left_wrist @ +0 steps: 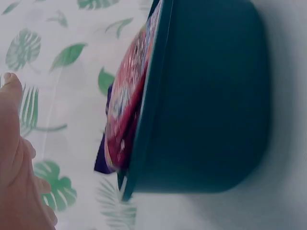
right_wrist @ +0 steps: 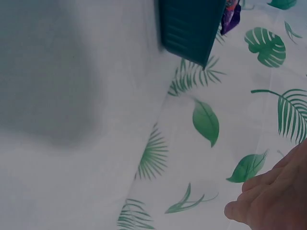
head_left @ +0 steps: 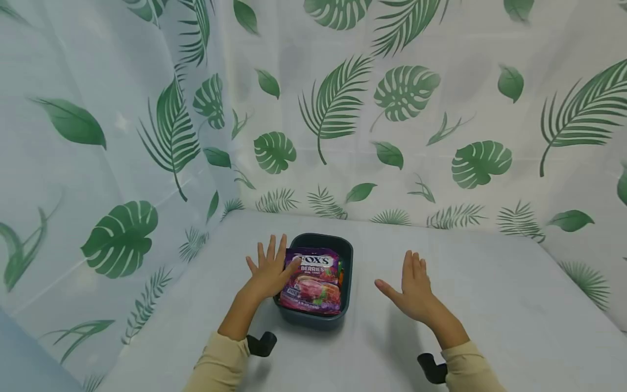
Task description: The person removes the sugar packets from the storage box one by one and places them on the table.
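Observation:
A dark teal plastic bin (head_left: 318, 322) stands on the white table, and a purple candy bag (head_left: 313, 280) marked FOX'S BERRIES lies in its top. Beside the bin's left rim, my left hand (head_left: 268, 272) is spread, its thumb overlapping the bag's edge in the head view; contact cannot be told. To the right of the bin, my right hand (head_left: 413, 291) is held up with straight fingers and holds nothing. In the left wrist view the bag (left_wrist: 127, 91) bulges above the rim. Other colourful packaging (head_left: 340, 272) shows at the bin's right inner side; most of the contents are hidden.
The white tabletop (head_left: 490, 294) extends around the bin on all sides. Behind and to the left hangs a white curtain (head_left: 352, 179) printed with green leaves. A black wrist mount (head_left: 262, 344) sits on the left forearm, another (head_left: 432, 368) on the right.

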`<state>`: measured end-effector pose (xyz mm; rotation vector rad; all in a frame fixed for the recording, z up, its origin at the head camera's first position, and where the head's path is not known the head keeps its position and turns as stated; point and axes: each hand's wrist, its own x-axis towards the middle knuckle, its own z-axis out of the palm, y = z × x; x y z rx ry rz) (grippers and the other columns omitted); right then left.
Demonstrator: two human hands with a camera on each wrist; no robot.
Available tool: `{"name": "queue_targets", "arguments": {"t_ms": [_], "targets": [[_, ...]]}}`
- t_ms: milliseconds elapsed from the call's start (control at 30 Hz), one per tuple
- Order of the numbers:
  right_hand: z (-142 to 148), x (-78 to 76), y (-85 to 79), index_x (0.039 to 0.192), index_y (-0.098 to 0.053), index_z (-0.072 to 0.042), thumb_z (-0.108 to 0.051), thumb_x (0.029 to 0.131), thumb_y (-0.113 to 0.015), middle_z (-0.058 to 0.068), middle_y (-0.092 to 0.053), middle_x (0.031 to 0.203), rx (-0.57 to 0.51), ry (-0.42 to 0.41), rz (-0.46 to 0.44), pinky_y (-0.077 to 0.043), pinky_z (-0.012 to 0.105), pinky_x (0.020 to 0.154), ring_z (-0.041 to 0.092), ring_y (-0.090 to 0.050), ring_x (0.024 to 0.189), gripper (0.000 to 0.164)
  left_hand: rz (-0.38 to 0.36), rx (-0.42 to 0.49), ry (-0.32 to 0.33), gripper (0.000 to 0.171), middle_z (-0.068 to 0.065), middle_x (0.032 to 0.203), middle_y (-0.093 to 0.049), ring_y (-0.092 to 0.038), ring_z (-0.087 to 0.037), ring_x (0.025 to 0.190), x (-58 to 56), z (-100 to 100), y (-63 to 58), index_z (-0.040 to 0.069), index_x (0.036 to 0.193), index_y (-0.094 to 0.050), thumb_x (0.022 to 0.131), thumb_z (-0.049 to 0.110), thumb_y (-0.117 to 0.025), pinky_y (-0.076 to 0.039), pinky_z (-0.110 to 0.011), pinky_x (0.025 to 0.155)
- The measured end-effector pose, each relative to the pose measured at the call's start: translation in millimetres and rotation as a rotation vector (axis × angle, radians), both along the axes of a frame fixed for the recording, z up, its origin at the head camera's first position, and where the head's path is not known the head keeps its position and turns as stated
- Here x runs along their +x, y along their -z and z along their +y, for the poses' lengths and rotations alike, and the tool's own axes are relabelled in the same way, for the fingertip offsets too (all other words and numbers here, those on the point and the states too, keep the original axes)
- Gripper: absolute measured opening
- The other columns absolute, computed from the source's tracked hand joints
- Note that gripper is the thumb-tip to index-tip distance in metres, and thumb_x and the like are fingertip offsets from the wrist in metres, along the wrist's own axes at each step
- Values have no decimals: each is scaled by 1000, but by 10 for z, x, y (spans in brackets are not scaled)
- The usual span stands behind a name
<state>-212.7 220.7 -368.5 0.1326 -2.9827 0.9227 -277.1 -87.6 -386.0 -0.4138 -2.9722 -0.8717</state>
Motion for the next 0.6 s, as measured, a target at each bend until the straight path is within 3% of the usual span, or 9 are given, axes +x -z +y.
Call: {"name": "queue_targets", "arguments": {"t_ms": [133,267,367,600], "targets": [[-26,-45,-36,140,16,20,-54,89,-55,40,19,147,-35,23,22,1,71,108,54,19,138,114,-64,98,-29,80,-17,159,11,17,-45,143,-59,-88,15,14,153,4,96,61,-28,12,-73,105],[-59,-74,-54,139,20,17,-56,88,-54,36,23,148,-63,40,-17,3,67,111,50,22,138,116,-138,234,-23,82,-19,158,12,17,-46,143,-97,-160,104,11,152,7,96,64,-18,10,-73,106],[-99,-99,-54,140,24,14,-57,90,-52,32,28,149,-118,45,-66,4,65,112,46,26,139,115,-188,359,3,83,-20,158,13,16,-46,143,-142,-210,223,9,152,9,95,65,-12,9,-71,108],[-359,-228,44,143,25,6,-61,92,-43,27,27,151,-306,35,-155,3,62,114,44,19,142,108,-411,717,42,77,-15,160,9,9,-39,146,-170,-245,610,19,152,12,94,66,-6,3,-61,115]]}}
